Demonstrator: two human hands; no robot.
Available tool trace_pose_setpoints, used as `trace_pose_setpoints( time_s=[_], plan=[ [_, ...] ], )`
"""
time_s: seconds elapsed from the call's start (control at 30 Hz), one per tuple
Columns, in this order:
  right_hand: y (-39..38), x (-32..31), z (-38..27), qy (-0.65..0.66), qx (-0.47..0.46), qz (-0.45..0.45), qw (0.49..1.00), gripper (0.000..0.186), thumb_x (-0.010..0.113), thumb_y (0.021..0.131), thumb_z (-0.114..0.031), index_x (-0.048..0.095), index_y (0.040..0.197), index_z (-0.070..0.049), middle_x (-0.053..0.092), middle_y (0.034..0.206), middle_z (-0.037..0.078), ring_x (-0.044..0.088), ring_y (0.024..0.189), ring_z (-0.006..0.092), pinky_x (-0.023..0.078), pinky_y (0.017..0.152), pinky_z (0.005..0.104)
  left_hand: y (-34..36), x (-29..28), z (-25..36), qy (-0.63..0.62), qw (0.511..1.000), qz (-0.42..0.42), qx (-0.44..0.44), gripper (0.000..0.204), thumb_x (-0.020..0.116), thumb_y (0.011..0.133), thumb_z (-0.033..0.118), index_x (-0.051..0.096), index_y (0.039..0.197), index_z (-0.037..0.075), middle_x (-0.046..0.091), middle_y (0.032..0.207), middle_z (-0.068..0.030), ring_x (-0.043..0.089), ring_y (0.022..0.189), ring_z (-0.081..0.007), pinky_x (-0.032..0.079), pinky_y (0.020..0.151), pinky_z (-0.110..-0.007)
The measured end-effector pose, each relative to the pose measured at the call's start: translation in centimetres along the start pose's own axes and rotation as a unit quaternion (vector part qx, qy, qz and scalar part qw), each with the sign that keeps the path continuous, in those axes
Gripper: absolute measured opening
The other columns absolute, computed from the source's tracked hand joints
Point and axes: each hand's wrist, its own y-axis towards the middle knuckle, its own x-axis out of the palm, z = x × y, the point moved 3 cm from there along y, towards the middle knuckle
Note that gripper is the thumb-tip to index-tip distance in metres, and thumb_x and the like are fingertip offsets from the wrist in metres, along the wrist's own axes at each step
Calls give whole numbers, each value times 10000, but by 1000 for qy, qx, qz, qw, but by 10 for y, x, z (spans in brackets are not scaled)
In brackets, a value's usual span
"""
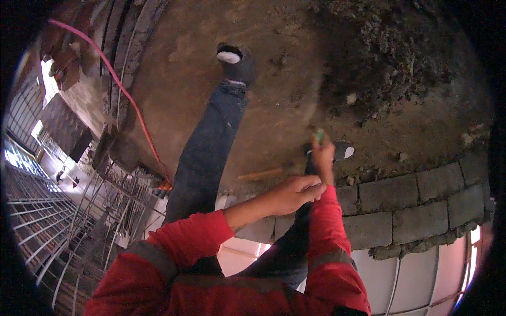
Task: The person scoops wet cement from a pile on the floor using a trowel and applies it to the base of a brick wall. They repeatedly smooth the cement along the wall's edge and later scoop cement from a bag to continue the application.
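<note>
My left hand (299,193) is closed in a loose fist in front of my body, below the right hand, its palm side hidden. Farther out, my right hand (323,154) is closed around a small green thing (319,136), perhaps a tool's handle, too blurred to name surely. Both my forearms wear red sleeves. The right hand is beside my right shoe (347,151), over the brown, rough ground (279,100). A dark heap of loose, crumbly material (390,68) spreads beyond it to the upper right.
A wall of grey blocks (421,218) curves along the lower right. My left leg (213,134) stretches forward across the ground. A thin wooden strip (260,174) lies between my legs. On the left run a pink-red hose (124,89) and metal bars (58,231), with a deep drop beyond.
</note>
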Motion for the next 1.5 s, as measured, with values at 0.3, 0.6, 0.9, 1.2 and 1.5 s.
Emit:
trace_pose_setpoints(
  time_s=[0.3,0.6,0.9,1.2,1.5],
  plan=[
    [142,89,-107,75,-12,-16,997,481,556,854,-412,599,933,61,610,906,298,577,887,462,461,770,505,-1,-19,-1,46,998,41,-28,297,416,989,294,547,925,35,530,853,-14,504,828,-105,428,785,-271],
    [207,-87,-142,168,23,210,963,523,507,878,-455,640,821,47,627,834,272,601,832,436,458,705,467,12,-9,63,113,989,77,63,302,402,991,295,538,886,47,524,843,-8,504,783,-96,416,718,-258],
    [45,-117,-51,661,181,-31,727,401,454,947,-450,537,965,-58,470,630,-12,389,455,107,313,422,246,27,71,98,81,994,-31,62,302,423,983,300,533,873,42,522,785,-1,502,717,-102,428,681,-257],
    [99,-173,-51,-22,173,98,980,423,452,916,-379,600,926,17,627,794,230,627,713,363,495,615,436,21,30,92,87,995,-36,-23,359,373,980,382,546,872,86,554,812,1,526,696,-78,388,600,-221],
    [23,-131,13,-217,235,-263,910,252,527,821,-209,664,945,-39,655,970,206,638,901,366,507,764,444,1,16,59,45,997,-51,-41,355,415,964,423,531,872,100,545,815,-1,515,703,-89,381,609,-246]
  ],
)
